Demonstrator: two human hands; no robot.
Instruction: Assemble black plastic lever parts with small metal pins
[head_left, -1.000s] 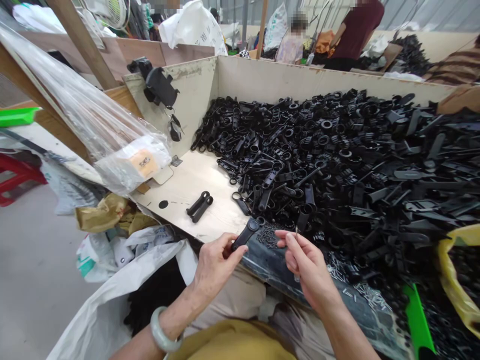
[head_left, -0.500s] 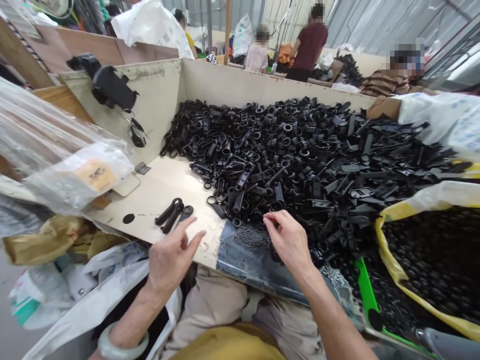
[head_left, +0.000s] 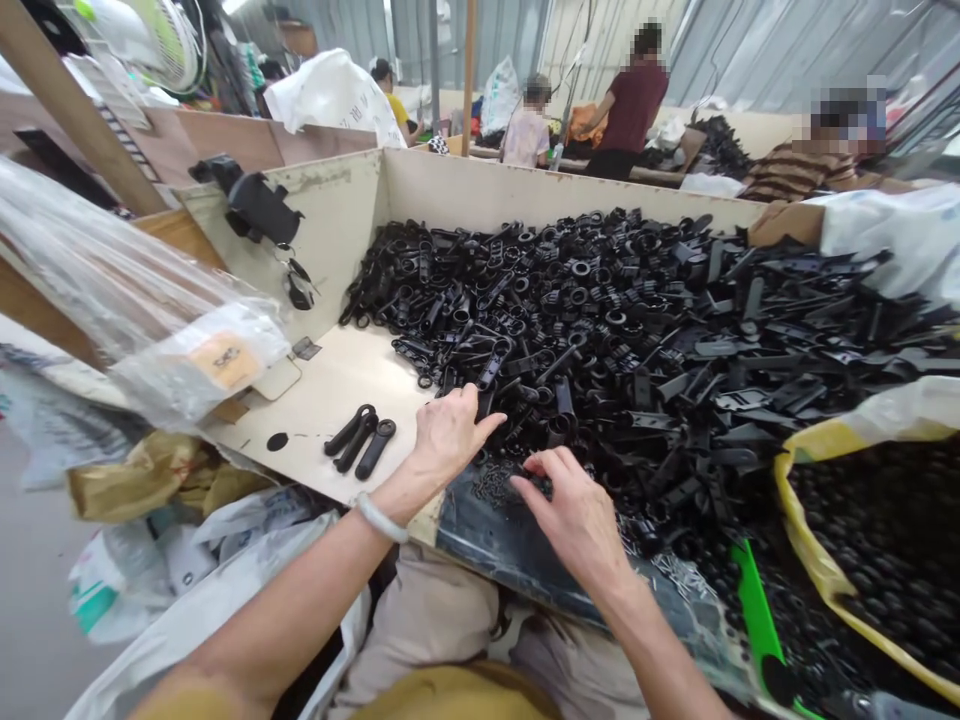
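My left hand [head_left: 450, 432] reaches to the front edge of a heap of black plastic parts [head_left: 525, 300], many with a ring at one end. Its thumb is spread from the fingers beside a black part; the far fingertips are partly hidden. Close by, my right hand [head_left: 574, 505] hovers over small dark metal pieces [head_left: 491, 480] on a dark sheet [head_left: 480, 525]. Thumb and index finger there are apart, and I make out nothing held between them. Three long black handle-like parts [head_left: 375, 450] lie side by side on the pale board, left of my left hand.
Low walls [head_left: 450, 185] enclose the heap. At right are a yellow-edged sack [head_left: 799, 490] of small black pieces, a green strip [head_left: 754, 600] and silver pins [head_left: 682, 575]. Plastic wrap [head_left: 187, 340] hangs at left. Several people are in the background.
My left hand has moved right and forward from beside the three black parts to the heap. My right hand has come slightly nearer me, and its pinched fingers have parted. The view has shifted.
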